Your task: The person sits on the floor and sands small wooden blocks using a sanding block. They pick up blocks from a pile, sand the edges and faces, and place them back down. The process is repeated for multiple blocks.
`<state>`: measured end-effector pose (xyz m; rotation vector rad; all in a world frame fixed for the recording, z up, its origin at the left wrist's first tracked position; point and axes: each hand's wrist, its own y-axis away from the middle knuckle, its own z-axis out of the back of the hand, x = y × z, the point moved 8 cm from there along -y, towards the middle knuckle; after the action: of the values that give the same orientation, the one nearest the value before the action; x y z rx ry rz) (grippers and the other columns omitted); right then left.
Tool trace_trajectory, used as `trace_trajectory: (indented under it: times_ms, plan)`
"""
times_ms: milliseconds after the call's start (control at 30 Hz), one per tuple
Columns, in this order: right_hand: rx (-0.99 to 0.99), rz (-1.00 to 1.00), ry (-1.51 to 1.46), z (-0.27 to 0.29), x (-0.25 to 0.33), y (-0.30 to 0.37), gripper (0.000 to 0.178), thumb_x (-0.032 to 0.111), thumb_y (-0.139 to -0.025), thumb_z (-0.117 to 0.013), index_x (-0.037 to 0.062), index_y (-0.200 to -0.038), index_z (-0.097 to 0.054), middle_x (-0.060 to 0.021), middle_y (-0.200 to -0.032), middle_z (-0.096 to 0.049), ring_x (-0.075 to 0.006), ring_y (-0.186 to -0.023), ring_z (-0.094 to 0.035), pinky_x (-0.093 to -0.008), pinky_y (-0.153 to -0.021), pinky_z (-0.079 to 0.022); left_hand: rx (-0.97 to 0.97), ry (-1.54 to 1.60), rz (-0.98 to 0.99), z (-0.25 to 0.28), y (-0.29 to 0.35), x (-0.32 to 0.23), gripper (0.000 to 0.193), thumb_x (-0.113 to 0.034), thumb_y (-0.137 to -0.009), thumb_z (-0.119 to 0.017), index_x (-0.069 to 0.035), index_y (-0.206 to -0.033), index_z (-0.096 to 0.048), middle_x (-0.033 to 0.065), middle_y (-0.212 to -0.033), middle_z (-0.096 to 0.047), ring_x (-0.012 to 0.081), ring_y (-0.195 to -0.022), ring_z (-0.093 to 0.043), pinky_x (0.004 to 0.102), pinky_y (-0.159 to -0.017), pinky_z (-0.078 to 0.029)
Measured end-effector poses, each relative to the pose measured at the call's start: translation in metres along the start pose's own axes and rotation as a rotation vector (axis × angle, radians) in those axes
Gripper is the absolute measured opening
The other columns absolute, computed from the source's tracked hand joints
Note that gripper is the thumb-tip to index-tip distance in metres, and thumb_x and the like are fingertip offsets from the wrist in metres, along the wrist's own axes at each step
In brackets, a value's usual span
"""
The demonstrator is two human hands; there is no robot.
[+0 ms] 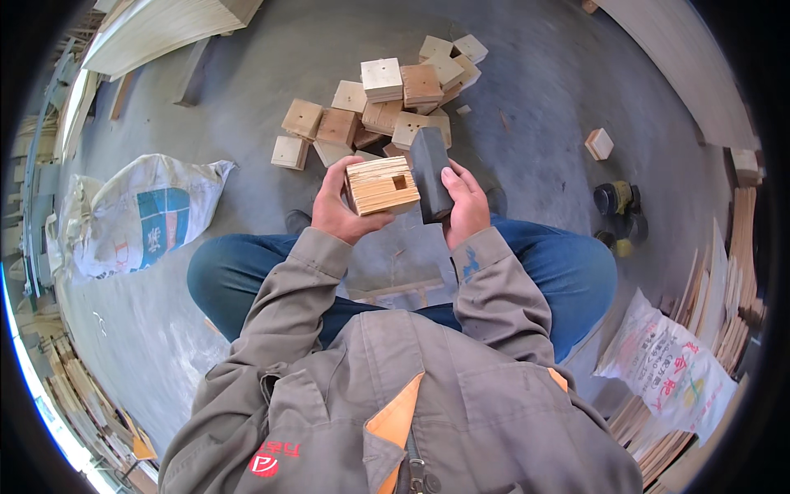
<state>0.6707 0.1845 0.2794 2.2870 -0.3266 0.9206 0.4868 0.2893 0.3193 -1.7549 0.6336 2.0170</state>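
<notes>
In front of my lap, my left hand (336, 212) is closed around a layered plywood block (377, 193). A small square hole shows in the block's striped edge face. My right hand (469, 206) grips a dark grey, flat rectangular block (429, 174), held upright with the thumb on its side face. The dark block stands close beside the plywood block's right end; whether the two touch I cannot tell. Just beyond my hands lies a loose heap of similar plywood blocks (382, 78) on the floor, some with small holes in their faces.
A white woven sack (207, 183) lies at left, another sack (658, 354) at lower right by stacked wood strips (742, 239). A black-and-yellow object, perhaps a power tool (613, 199), and a single block (599, 144) are on the right floor. Stacked sheets (173, 33) stand far left.
</notes>
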Motion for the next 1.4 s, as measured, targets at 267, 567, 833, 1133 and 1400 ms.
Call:
trace_trajectory:
  times_ms: [267, 567, 833, 1133, 1400]
  plan:
    - [0.014, -0.074, -0.061, -0.002, -0.008, 0.003, 0.041, 0.017, -0.104, -0.055, -0.0051, -0.14, -0.054, -0.015, -0.13, -0.064, -0.0219, -0.115, -0.063, -0.0362, -0.1, -0.051, 0.031, 0.045, 0.08, -0.002, 0.0, 0.013, 0.108, -0.004, -0.06, -0.093, -0.004, -0.152, -0.035, 0.0122, -0.131, -0.058, 0.0226, -0.122, -0.059, 0.035, -0.108, -0.048]
    - [-0.015, -0.079, -0.077, -0.003, -0.004, 0.004, 0.044, 0.019, -0.104, -0.056, -0.006, -0.14, -0.053, -0.0153, -0.129, -0.064, -0.0234, -0.116, -0.063, -0.0381, -0.101, -0.051, -0.037, -0.223, 0.057, 0.01, 0.001, 0.017, 0.095, -0.004, -0.058, -0.089, -0.002, -0.141, -0.043, 0.0106, -0.125, -0.059, 0.0212, -0.118, -0.06, 0.0346, -0.105, -0.048]
    - [0.016, -0.091, -0.088, -0.005, -0.005, 0.004, 0.04, 0.017, -0.104, -0.056, -0.0029, -0.139, -0.055, -0.0133, -0.129, -0.063, -0.0234, -0.117, -0.062, -0.0378, -0.104, -0.049, -0.05, 0.057, 0.077, 0.008, -0.001, 0.015, 0.093, -0.012, -0.057, -0.093, 0.001, -0.138, -0.049, 0.0116, -0.124, -0.061, 0.022, -0.118, -0.061, 0.0357, -0.102, -0.05]
    - [-0.004, -0.061, -0.006, -0.001, 0.001, 0.003, 0.043, 0.018, -0.104, -0.058, -0.0024, -0.141, -0.054, -0.0138, -0.128, -0.064, -0.0223, -0.114, -0.063, -0.0364, -0.1, -0.052, -0.036, 0.605, 0.135, 0.022, -0.012, 0.021, 0.081, -0.012, -0.069, -0.082, 0.004, -0.142, -0.051, 0.0135, -0.133, -0.062, 0.0253, -0.123, -0.061, 0.0381, -0.109, -0.046]
    - [0.023, -0.059, 0.0, -0.002, 0.0, 0.003, 0.045, 0.016, -0.102, -0.061, -0.0053, -0.14, -0.054, -0.013, -0.125, -0.065, -0.0184, -0.109, -0.064, -0.032, -0.094, -0.053, -0.131, 0.988, 0.2, 0.038, -0.013, 0.038, 0.07, -0.022, -0.086, -0.076, 0.0, -0.146, -0.047, 0.0147, -0.137, -0.062, 0.0297, -0.126, -0.061, 0.045, -0.11, -0.049]
